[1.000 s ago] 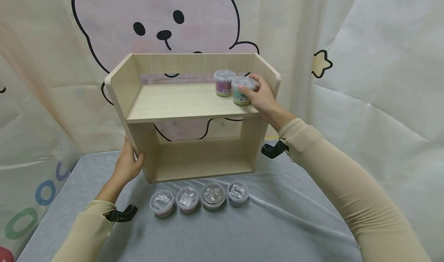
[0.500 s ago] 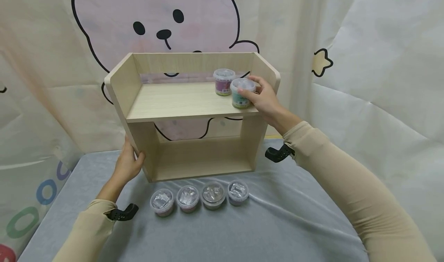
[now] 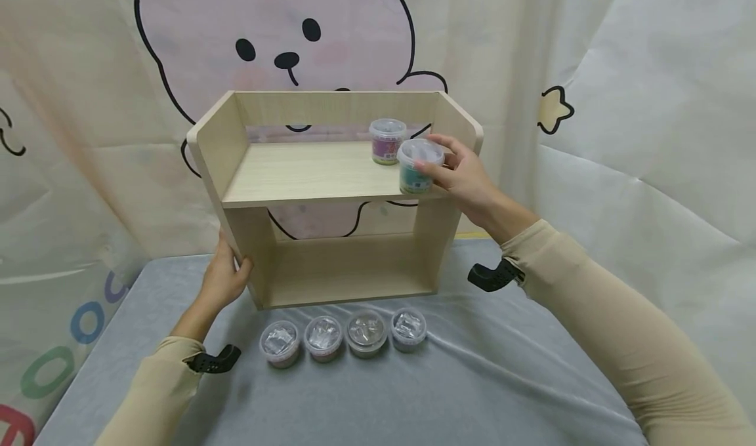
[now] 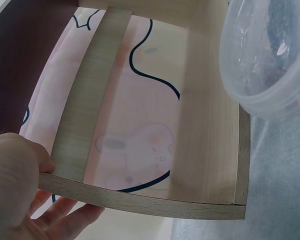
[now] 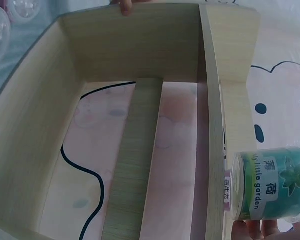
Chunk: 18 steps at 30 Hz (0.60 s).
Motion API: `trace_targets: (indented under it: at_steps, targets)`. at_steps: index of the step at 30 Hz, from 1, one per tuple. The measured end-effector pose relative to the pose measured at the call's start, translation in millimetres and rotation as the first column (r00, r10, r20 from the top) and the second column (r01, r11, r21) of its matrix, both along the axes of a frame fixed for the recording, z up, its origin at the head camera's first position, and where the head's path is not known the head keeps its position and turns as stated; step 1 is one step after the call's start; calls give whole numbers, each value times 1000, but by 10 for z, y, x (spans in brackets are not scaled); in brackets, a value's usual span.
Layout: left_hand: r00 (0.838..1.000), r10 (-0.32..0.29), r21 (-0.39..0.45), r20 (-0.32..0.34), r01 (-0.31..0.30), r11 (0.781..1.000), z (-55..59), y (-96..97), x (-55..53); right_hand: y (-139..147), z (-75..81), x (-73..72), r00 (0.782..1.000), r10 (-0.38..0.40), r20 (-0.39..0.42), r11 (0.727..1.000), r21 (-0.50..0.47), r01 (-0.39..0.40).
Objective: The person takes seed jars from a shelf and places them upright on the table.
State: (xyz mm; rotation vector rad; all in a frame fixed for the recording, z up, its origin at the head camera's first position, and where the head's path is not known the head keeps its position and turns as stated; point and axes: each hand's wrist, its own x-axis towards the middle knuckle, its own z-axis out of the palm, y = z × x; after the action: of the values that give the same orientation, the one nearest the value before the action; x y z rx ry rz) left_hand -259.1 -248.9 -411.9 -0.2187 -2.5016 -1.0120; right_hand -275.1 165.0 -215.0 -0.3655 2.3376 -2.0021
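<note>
My right hand [image 3: 469,180] grips a clear-lidded plastic tub with a teal label [image 3: 415,180], thumb on the near side, at the front edge of the upper shelf. In the right wrist view the label on this tub [image 5: 275,185] reads "My little garden" beside a green leaf. Just behind it, a tub with a purple label [image 3: 386,147] stands on the upper board. The pale wooden two-tier shelf [image 3: 307,170] is held at its left side panel by my left hand [image 3: 222,277]. In the left wrist view, the left thumb and fingers [image 4: 72,220] straddle the panel's edge.
Several lidded tubs [image 3: 366,333] stand in a row on the grey cloth [image 3: 472,380] before the shelf. One clear tub [image 4: 262,55] looms close in the left wrist view. A printed curtain [image 3: 354,39] hangs right behind the shelf.
My right hand has drawn the teal-labelled tub forward from beside the purple-labelled one to the upper board's front edge. The left hand keeps its grip on the side panel.
</note>
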Motion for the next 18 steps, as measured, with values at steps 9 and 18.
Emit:
trace_targets:
  at_steps: [9, 18]
  targets:
    - [1000, 14, -1, -14, -14, 1000, -16, -30, 5, 87, -22, 147, 996, 84, -21, 996, -28, -85]
    - [1000, 9, -12, 24, -9, 1000, -2, -11, 14, 285, -140, 329, 993, 117, -3, 992, 55, -117]
